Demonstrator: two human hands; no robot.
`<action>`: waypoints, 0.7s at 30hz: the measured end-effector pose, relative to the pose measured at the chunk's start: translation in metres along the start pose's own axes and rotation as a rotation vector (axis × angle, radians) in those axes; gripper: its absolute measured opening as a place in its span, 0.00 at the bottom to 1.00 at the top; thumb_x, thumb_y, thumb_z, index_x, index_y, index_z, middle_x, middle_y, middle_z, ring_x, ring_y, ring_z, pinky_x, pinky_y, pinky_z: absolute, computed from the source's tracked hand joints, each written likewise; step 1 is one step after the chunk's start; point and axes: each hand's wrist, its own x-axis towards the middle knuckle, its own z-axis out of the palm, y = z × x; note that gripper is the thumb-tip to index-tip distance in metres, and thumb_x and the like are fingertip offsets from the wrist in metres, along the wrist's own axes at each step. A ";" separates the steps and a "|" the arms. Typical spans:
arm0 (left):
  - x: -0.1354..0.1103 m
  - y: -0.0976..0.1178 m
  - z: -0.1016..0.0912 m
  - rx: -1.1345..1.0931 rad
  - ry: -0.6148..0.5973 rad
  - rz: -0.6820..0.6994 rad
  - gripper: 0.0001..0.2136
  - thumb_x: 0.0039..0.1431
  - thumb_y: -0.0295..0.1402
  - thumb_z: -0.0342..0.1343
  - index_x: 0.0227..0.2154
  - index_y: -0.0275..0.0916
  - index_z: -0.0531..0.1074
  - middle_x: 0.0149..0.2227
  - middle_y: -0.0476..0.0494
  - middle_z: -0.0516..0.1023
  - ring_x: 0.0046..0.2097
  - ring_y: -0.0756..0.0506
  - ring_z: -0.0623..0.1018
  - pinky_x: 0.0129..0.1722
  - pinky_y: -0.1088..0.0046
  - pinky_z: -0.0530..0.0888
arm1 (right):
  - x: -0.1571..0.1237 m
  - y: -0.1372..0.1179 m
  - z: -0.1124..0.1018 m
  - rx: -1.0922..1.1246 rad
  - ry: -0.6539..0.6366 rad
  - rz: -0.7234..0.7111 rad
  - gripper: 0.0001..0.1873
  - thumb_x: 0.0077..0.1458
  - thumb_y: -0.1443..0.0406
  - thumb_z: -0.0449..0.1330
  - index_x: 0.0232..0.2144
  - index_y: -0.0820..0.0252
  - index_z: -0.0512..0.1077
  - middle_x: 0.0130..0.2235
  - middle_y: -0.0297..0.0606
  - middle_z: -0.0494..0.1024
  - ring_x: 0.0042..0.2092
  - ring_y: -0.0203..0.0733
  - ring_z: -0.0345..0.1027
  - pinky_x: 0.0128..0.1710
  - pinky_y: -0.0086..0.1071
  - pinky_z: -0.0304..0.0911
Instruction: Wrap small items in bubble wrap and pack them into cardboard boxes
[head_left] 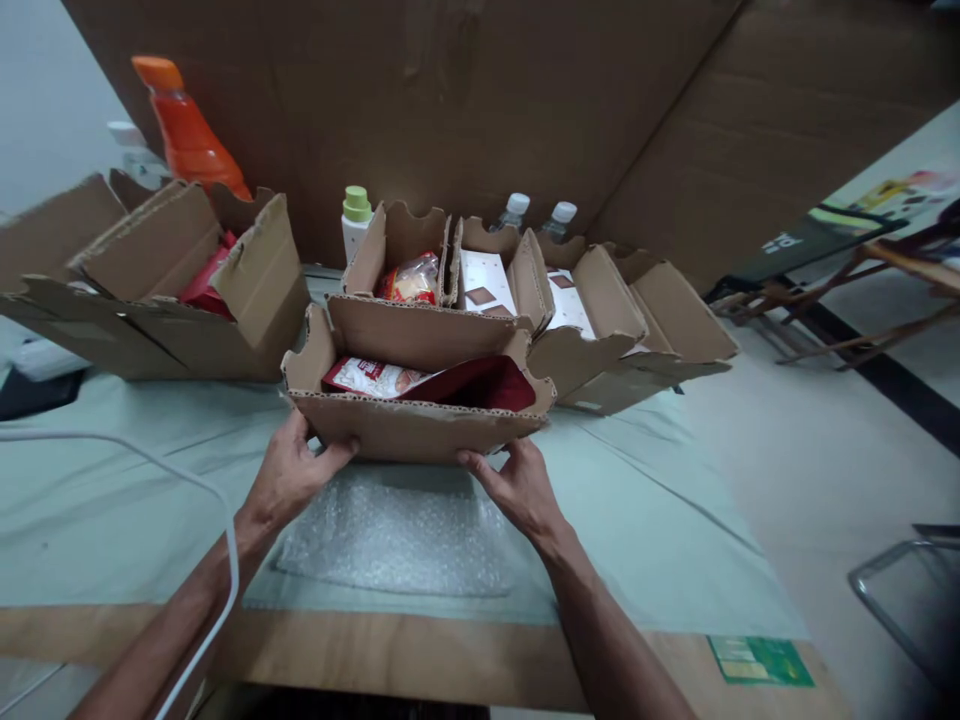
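A small open cardboard box [405,425] sits in front of me on the pale green cloth. Inside it lies a red and white packet [450,382]. My left hand [292,468] grips the box's lower left corner, fingers underneath and thumb along the front wall. My right hand [514,485] holds the lower right edge, its fingers curled against the front wall. A sheet of bubble wrap [401,540] lies on the cloth just below the box, between my wrists.
Behind stand several more open cardboard boxes [570,300] with packets and white cartons, and a larger box [165,290] at left. An orange spray bottle [187,130], a green-capped bottle [356,215] and two clear bottles stand by the brown cardboard backdrop. A white cable [187,480] crosses my left arm. The table ends at right.
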 end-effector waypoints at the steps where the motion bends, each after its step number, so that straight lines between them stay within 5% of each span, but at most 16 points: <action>1: 0.000 0.002 0.000 0.012 0.001 0.003 0.21 0.44 0.41 0.67 0.41 0.39 0.72 0.40 0.42 0.82 0.43 0.39 0.80 0.43 0.65 0.75 | 0.001 -0.001 0.000 -0.003 -0.003 0.001 0.18 0.56 0.52 0.64 0.39 0.60 0.74 0.39 0.45 0.81 0.38 0.49 0.73 0.39 0.40 0.70; 7: 0.000 -0.004 -0.009 0.030 -0.055 0.089 0.29 0.49 0.42 0.64 0.53 0.37 0.68 0.50 0.37 0.79 0.51 0.37 0.79 0.53 0.59 0.74 | -0.011 0.011 -0.004 0.004 -0.050 0.018 0.24 0.59 0.51 0.62 0.50 0.61 0.73 0.47 0.49 0.81 0.44 0.52 0.75 0.42 0.43 0.73; 11: -0.019 -0.028 -0.032 0.368 0.018 0.152 0.34 0.54 0.43 0.61 0.63 0.38 0.62 0.63 0.30 0.70 0.65 0.31 0.69 0.64 0.47 0.64 | -0.043 0.032 -0.009 -0.142 -0.107 -0.008 0.26 0.61 0.54 0.60 0.57 0.59 0.71 0.55 0.51 0.78 0.53 0.56 0.73 0.52 0.51 0.70; 17: -0.061 -0.055 -0.031 0.710 -0.020 0.230 0.13 0.55 0.41 0.56 0.38 0.39 0.76 0.62 0.29 0.71 0.69 0.25 0.61 0.65 0.41 0.61 | -0.082 0.025 0.003 -0.279 -0.216 -0.139 0.03 0.60 0.65 0.61 0.35 0.57 0.75 0.58 0.49 0.77 0.59 0.60 0.69 0.54 0.54 0.66; 21: -0.079 -0.039 -0.043 0.611 -0.055 0.166 0.10 0.57 0.41 0.51 0.31 0.42 0.73 0.46 0.37 0.81 0.51 0.34 0.78 0.52 0.56 0.74 | -0.101 -0.010 -0.002 -0.039 -0.235 -0.003 0.05 0.63 0.65 0.57 0.33 0.55 0.71 0.44 0.42 0.82 0.44 0.48 0.76 0.45 0.42 0.70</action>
